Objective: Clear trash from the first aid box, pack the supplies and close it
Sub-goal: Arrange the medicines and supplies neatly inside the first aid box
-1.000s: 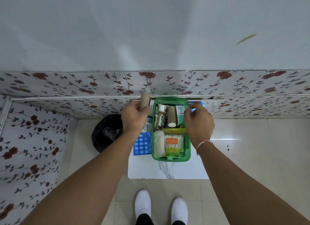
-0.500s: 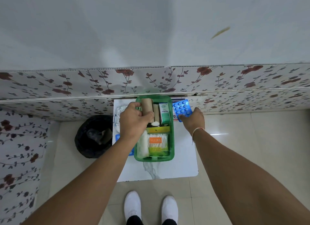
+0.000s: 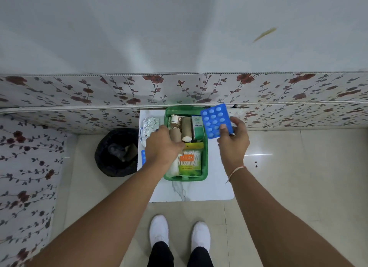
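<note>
Since half a second ago the right hand (image 3: 233,141) has lifted the blue pill strip (image 3: 216,120) off the table (image 3: 219,167) and now holds it tilted just beside the far right corner of the box (image 3: 186,178), thumb on its face and fingers behind. Largest to smallest: the white table stands against the flowered wall panel, with a black bin (image 3: 116,153) on the floor at its left. The green box sits open mid-table, already holding a cotton bud pack (image 3: 190,163), a small green carton (image 3: 198,127), a bottle (image 3: 175,120) and bandage rolls. The left hand (image 3: 162,147) is down in the box, closed around a tan roll (image 3: 176,135) it seems to be seating. A foil wad (image 3: 148,125) and a second blue strip (image 3: 143,157) lie outside at the left. Packing looks well along; next the strip likely needs slipping flat into a gap, so nothing blocks closing. No lid is visible.
</note>
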